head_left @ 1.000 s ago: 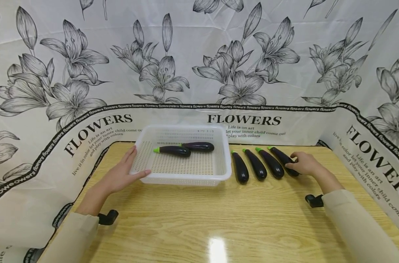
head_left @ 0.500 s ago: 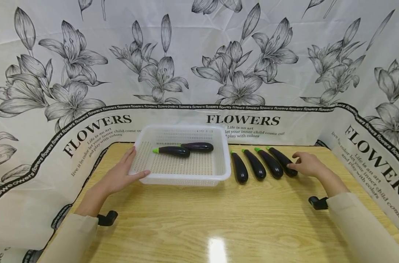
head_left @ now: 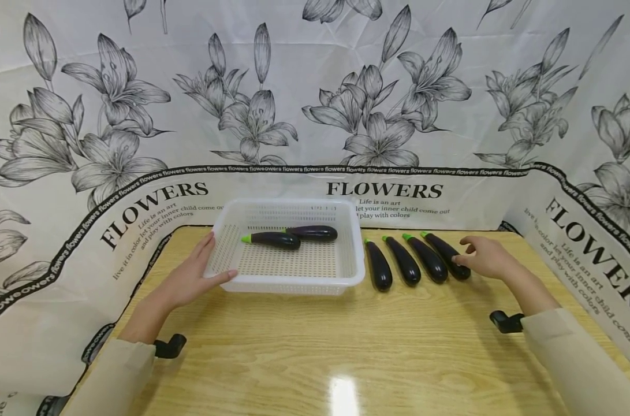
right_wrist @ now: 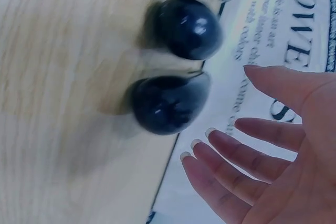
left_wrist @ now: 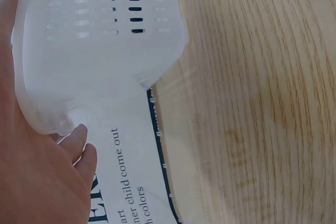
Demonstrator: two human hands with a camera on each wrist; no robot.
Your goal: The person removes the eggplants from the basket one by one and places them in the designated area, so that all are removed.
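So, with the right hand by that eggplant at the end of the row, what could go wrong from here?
The right hand might nudge the neighbouring eggplant, which lies close beside the rightmost eggplant. That rightmost one looks smooth and rounded, so it could slip or roll. The left hand holds the white basket only at its left end; a knock elsewhere might swivel it.

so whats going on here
A person's left hand holds the left end of a white basket with two eggplants lying in it. Their open right hand is at the rightmost eggplant, not gripping it. That one lies on the table, at the end of a row of four beside the basket.
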